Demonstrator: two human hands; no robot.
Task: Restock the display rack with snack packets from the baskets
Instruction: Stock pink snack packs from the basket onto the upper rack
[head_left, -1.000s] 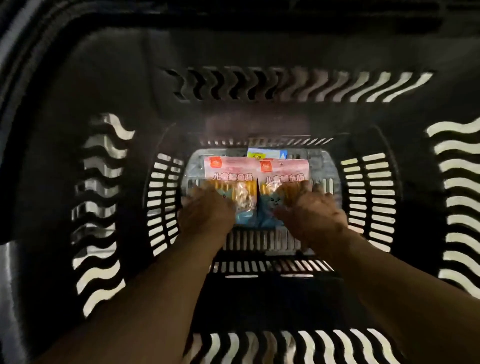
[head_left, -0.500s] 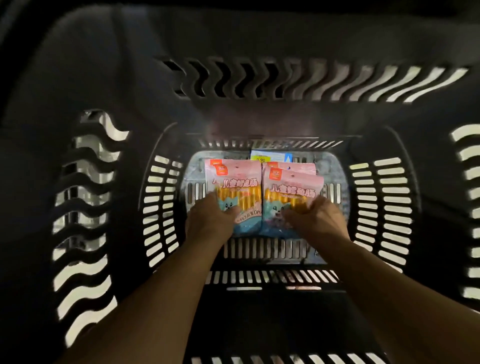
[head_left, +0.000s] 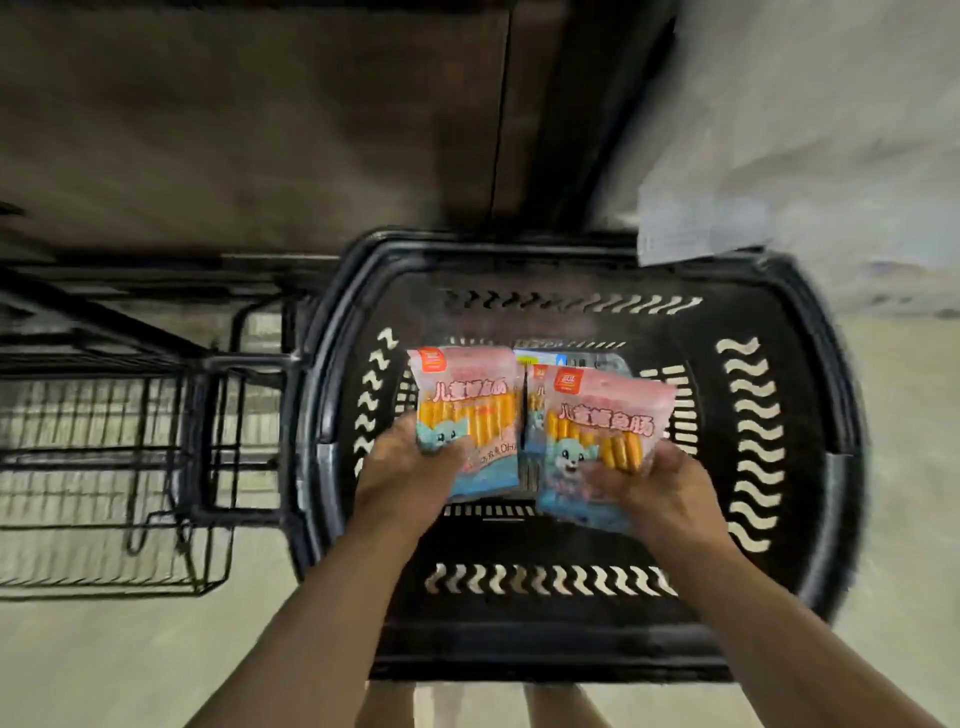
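I look down into a black plastic basket (head_left: 826, 395) on the floor. My left hand (head_left: 410, 467) grips a pink and blue snack packet (head_left: 467, 405) of orange sticks by its lower left corner. My right hand (head_left: 660, 493) grips a second packet of the same kind (head_left: 602, 415) by its lower right part. Both packets are lifted above the basket floor. Between them a third pink packet (head_left: 534, 395) and a blue-topped packet (head_left: 540, 358) lie at the bottom of the basket.
A black wire rack (head_left: 104, 457) stands to the left of the basket, touching its rim. A brown panel (head_left: 260, 119) rises behind. A pale wall with a white paper label (head_left: 696, 228) is at the upper right. Pale floor lies around.
My head has pulled back out of the basket, so its rim, the rack and the floor show. Both hands have lifted a packet each up from the pile.
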